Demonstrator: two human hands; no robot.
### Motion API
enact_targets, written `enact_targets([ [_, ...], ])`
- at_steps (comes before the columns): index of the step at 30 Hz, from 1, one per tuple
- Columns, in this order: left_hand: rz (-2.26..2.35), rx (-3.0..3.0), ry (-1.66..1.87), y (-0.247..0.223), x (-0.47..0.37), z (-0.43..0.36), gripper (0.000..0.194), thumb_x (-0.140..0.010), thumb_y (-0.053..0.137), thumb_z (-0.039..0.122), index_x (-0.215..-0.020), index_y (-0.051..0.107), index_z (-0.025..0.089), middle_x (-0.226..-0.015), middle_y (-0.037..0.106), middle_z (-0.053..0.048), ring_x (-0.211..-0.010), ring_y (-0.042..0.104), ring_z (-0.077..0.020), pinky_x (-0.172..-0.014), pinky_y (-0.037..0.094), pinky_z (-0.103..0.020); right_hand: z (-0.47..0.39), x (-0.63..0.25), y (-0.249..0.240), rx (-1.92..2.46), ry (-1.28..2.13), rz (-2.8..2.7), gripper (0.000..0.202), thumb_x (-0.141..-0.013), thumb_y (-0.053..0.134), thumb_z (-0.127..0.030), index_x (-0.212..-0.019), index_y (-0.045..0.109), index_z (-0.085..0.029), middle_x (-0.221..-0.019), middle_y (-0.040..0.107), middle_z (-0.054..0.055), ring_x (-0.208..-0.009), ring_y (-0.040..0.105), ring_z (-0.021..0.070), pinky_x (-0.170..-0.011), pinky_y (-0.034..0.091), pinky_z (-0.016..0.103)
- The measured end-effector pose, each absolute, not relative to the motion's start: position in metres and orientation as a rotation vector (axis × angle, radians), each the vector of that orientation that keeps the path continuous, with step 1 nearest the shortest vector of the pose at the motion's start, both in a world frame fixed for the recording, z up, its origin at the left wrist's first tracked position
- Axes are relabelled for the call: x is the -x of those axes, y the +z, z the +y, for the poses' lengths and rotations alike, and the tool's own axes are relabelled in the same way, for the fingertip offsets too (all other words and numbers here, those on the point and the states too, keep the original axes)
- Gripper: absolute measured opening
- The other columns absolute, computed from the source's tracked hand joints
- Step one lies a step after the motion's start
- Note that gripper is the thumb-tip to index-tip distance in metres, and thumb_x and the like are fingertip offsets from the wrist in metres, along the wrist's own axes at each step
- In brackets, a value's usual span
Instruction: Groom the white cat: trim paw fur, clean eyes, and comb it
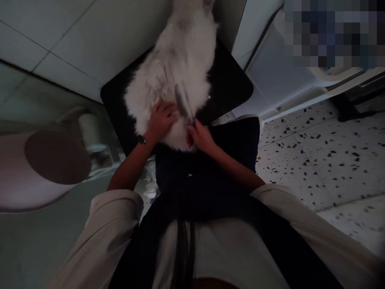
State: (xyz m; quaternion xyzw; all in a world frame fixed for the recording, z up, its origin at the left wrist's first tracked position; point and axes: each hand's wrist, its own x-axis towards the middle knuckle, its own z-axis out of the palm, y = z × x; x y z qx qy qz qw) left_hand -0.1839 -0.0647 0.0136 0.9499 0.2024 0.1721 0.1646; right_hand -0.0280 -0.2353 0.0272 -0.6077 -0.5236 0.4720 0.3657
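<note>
A white, long-haired animal (186,52) lies on a black rounded-corner tabletop (231,76), its far end cut off by the top of the view. My left hand (162,118) rests on the fur at its near side, fingers spread over the coat, with a watch on the wrist. Closed in my right hand (201,136) is a long silvery tool (183,98), smeared by motion, with something reddish at the grip. Its shaft points away from me over the fur. Whether it is a comb or scissors I cannot tell.
Dark cloth covers my lap (207,176) against the tabletop. A tiled wall (84,44) rises at the left, above a pinkish cylinder (57,160). White furniture (279,60) stands at the right over a speckled floor (325,152). A pixelated patch hides the upper right.
</note>
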Motion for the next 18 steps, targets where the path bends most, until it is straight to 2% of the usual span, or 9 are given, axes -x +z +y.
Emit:
enact_targets([
  [2, 0.358, -2.792, 0.474, 0.013, 0.189, -0.091, 0.028, -0.098, 0.052, 0.023, -0.076, 0.068, 0.020, -0.097, 0.073, -0.006, -0.102, 0.062, -0.0225, -0.096, 0.042, -0.047, -0.216, 0.010, 0.018, 1.648, 1.133, -1.194, 0.025, -0.107, 0.024, -0.034, -0.104, 0.046, -0.022, -0.067, 0.063, -0.002, -0.052, 0.059, 0.0126, -0.059, 0.046, 0.025],
  [4, 0.109, -2.853, 0.456, 0.015, 0.197, -0.119, 0.040, -0.100, 0.045, 0.022, -0.063, 0.059, 0.019, -0.071, 0.066, -0.004, -0.078, 0.060, -0.0178, -0.078, 0.045, -0.037, -0.201, 0.002, 0.009, 1.698, 1.092, -1.271, 0.018, -0.106, 0.033, -0.030, -0.099, 0.046, -0.022, -0.066, 0.061, -0.002, -0.055, 0.060, 0.0134, -0.060, 0.046, 0.024],
  [6, -0.004, -2.773, 0.560, 0.020, 0.207, -0.143, 0.044, -0.103, 0.041, 0.023, -0.061, 0.053, 0.019, -0.063, 0.060, -0.002, -0.065, 0.055, -0.0142, -0.066, 0.042, -0.031, -0.194, 0.001, 0.004, 1.720, 1.050, -1.436, 0.012, -0.104, 0.041, -0.025, -0.095, 0.047, -0.021, -0.066, 0.061, 0.000, -0.066, 0.064, 0.0161, -0.067, 0.046, 0.025],
  [8, 0.120, -2.565, 0.870, 0.028, 0.216, -0.158, 0.043, -0.105, 0.040, 0.026, -0.065, 0.053, 0.019, -0.065, 0.061, -0.001, -0.063, 0.056, -0.0127, -0.064, 0.043, -0.029, -0.195, 0.005, 0.003, 1.703, 1.056, -1.603, 0.011, -0.103, 0.043, -0.024, -0.095, 0.049, -0.020, -0.064, 0.061, 0.001, -0.074, 0.066, 0.0185, -0.073, 0.046, 0.026],
  [10, 0.479, -2.253, 1.227, 0.036, 0.222, -0.161, 0.035, -0.106, 0.043, 0.031, -0.077, 0.060, 0.022, -0.078, 0.066, -0.002, -0.076, 0.062, -0.0142, -0.073, 0.049, -0.031, -0.200, 0.006, 0.005, 1.673, 1.124, -1.751, 0.014, -0.105, 0.040, -0.026, -0.099, 0.050, -0.019, -0.062, 0.061, 0.001, -0.072, 0.065, 0.0190, -0.073, 0.046, 0.026],
  [12, 0.828, -1.977, 1.346, 0.041, 0.223, -0.152, 0.024, -0.105, 0.046, 0.040, -0.100, 0.066, 0.027, -0.103, 0.070, -0.004, -0.102, 0.066, -0.0182, -0.091, 0.052, -0.038, -0.205, 0.005, 0.008, 1.681, 1.161, -1.891, 0.018, -0.106, 0.039, -0.030, -0.104, 0.052, -0.017, -0.067, 0.064, 0.004, -0.071, 0.065, 0.0190, -0.071, 0.044, 0.025],
  [14, 0.918, -1.827, 1.210, 0.039, 0.220, -0.134, 0.036, -0.105, 0.039, 0.052, -0.126, 0.060, 0.032, -0.128, 0.067, -0.006, -0.122, 0.061, -0.0212, -0.105, 0.050, -0.044, -0.209, 0.001, 0.009, 1.708, 1.137, -2.033, 0.023, -0.106, 0.038, -0.033, -0.110, 0.053, -0.016, -0.077, 0.069, 0.008, -0.073, 0.065, 0.0194, -0.069, 0.043, 0.025],
  [15, 0.881, -1.782, 1.105, 0.036, 0.218, -0.125, 0.045, -0.105, 0.031, 0.058, -0.134, 0.056, 0.034, -0.134, 0.065, -0.006, -0.127, 0.060, -0.0216, -0.109, 0.048, -0.046, -0.211, 0.000, 0.009, 1.720, 1.121, -2.099, 0.025, -0.106, 0.038, -0.034, -0.112, 0.053, -0.015, -0.082, 0.071, 0.010, -0.075, 0.066, 0.0196, -0.067, 0.042, 0.025],
  [18, 0.767, -1.700, 0.911, 0.027, 0.213, -0.106, 0.063, -0.103, 0.017, 0.066, -0.142, 0.051, 0.030, -0.132, 0.068, -0.007, -0.132, 0.057, -0.0219, -0.120, 0.038, -0.049, -0.221, -0.003, 0.007, 1.621, 1.161, -2.248, 0.027, -0.106, 0.038, -0.035, -0.112, 0.055, -0.014, -0.088, 0.072, 0.012, -0.074, 0.066, 0.0180, -0.066, 0.041, 0.024],
])
